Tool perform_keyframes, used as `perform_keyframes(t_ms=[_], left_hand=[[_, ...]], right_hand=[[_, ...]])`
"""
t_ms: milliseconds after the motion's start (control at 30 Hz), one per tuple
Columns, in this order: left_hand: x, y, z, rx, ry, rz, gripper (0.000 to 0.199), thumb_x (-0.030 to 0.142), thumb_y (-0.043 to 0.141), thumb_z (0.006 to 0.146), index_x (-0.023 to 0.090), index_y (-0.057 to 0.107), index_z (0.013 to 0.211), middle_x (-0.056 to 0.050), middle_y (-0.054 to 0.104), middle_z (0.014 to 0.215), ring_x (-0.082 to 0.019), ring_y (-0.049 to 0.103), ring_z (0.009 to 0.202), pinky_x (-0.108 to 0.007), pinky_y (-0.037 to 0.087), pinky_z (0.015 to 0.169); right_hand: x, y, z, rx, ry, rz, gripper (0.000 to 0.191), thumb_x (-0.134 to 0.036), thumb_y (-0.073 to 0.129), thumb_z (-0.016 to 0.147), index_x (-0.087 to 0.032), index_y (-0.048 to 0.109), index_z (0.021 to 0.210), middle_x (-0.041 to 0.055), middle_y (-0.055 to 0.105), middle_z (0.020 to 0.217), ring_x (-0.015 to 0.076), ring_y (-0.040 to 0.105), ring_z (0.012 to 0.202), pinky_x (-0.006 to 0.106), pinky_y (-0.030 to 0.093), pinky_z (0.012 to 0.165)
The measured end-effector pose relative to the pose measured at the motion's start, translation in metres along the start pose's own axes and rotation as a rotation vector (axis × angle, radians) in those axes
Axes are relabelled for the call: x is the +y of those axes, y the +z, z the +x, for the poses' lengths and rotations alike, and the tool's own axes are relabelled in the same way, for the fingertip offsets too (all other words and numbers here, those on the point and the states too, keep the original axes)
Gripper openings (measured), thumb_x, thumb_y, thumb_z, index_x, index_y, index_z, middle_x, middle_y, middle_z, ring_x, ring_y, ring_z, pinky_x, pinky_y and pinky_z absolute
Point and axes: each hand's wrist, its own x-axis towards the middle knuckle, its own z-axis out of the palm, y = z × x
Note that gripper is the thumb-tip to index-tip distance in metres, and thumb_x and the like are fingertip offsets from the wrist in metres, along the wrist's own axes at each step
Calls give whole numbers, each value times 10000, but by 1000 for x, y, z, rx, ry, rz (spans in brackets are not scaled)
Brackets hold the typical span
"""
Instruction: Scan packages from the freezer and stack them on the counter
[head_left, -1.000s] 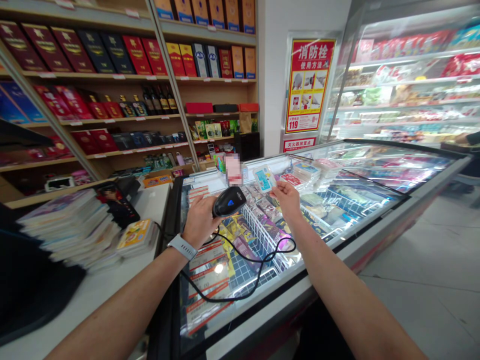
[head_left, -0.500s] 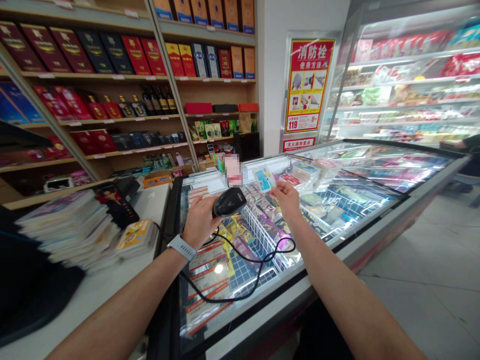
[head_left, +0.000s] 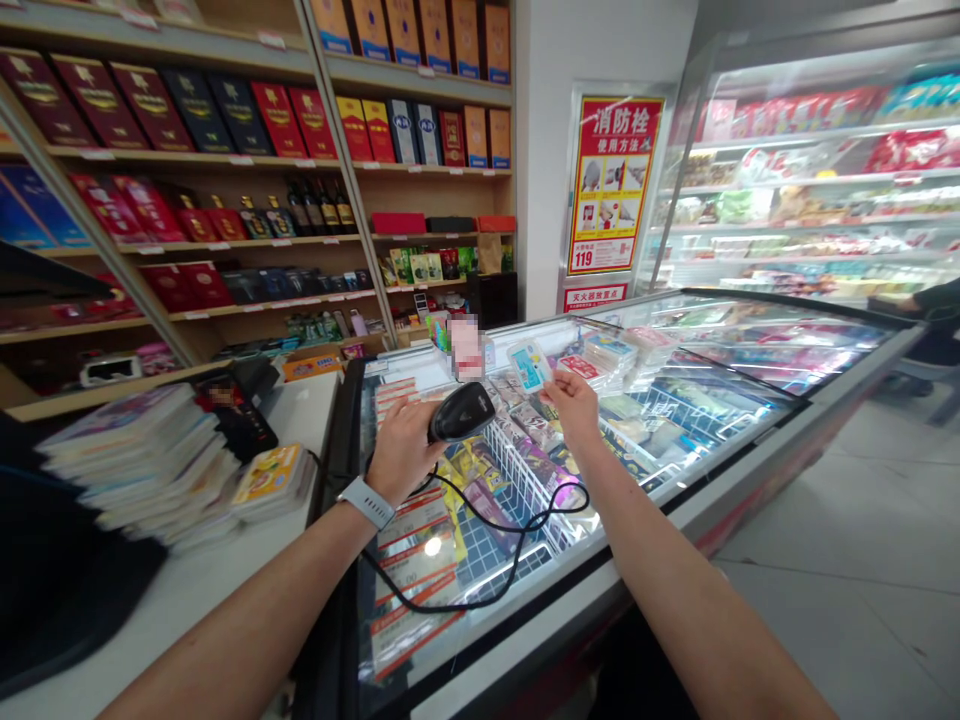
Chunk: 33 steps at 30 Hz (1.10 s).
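Observation:
My left hand [head_left: 403, 440], with a grey watch band on the wrist, is closed around the handle of a black barcode scanner [head_left: 463, 411]. The scanner's head points right, and its black cable [head_left: 480, 605] loops over the freezer's glass top. Between the thumb and fingers of my right hand [head_left: 571, 402] is a small flat card-like pack [head_left: 529, 367], white and blue, held upright by its lower right corner. Both hands are above the chest freezer [head_left: 667, 525]. Stacked packs [head_left: 611, 350] in clear wrapping lie on the glass just beyond my right hand.
On the counter [head_left: 307, 400] at left stand a tall stack of booklets [head_left: 127, 450] and a shorter yellow-topped stack [head_left: 274, 475]. Shelves of boxed bottles [head_left: 277, 120] line the back wall. A person's arm [head_left: 926, 297] shows at the far right, near a lit display fridge [head_left: 795, 170].
My hands hold the scanner and the card-like pack almost as before. The scanner has shifted slightly down, and the view has moved a little.

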Motion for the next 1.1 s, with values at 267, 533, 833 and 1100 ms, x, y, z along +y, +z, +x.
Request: perform_keyframes(t_ms=[267,533,833,1100], left_hand=[[4,-3,0,0,-35,-26,286,205,619,808,176,625,1093,-108,737,1082,-285,669,1045,-502,373,1090],[3,-3,0,-36,-54,-53,275,236,625,833,186,612,1103,-87,732,1071,-272,661,1048,-496,360,1091],[3,-2,0,-45,-67,-66,303,267,621,840,189,612,1133,-104,729,1101,-273,656,1062,-494,351,1101],[6,-5,1,-34,-58,-64,248,220,585,832,196,623,1076,-94,743,1059,-277,675,1019,-502,368,1078]], right_hand=[[-2,-3,2,34,-14,-41,388,-360,767,565,-173,646,882,-14,671,706,151,643,620,331,587,635],[-8,-3,-1,100,-54,-120,385,-371,758,589,-169,664,903,-16,658,702,156,650,602,332,595,604],[-32,-18,6,105,-410,-503,272,-332,636,754,-180,690,973,67,684,954,165,636,685,357,584,693],[-42,-54,24,18,-706,-1046,262,-170,489,840,-188,684,1013,109,640,1061,199,618,794,365,542,782]])
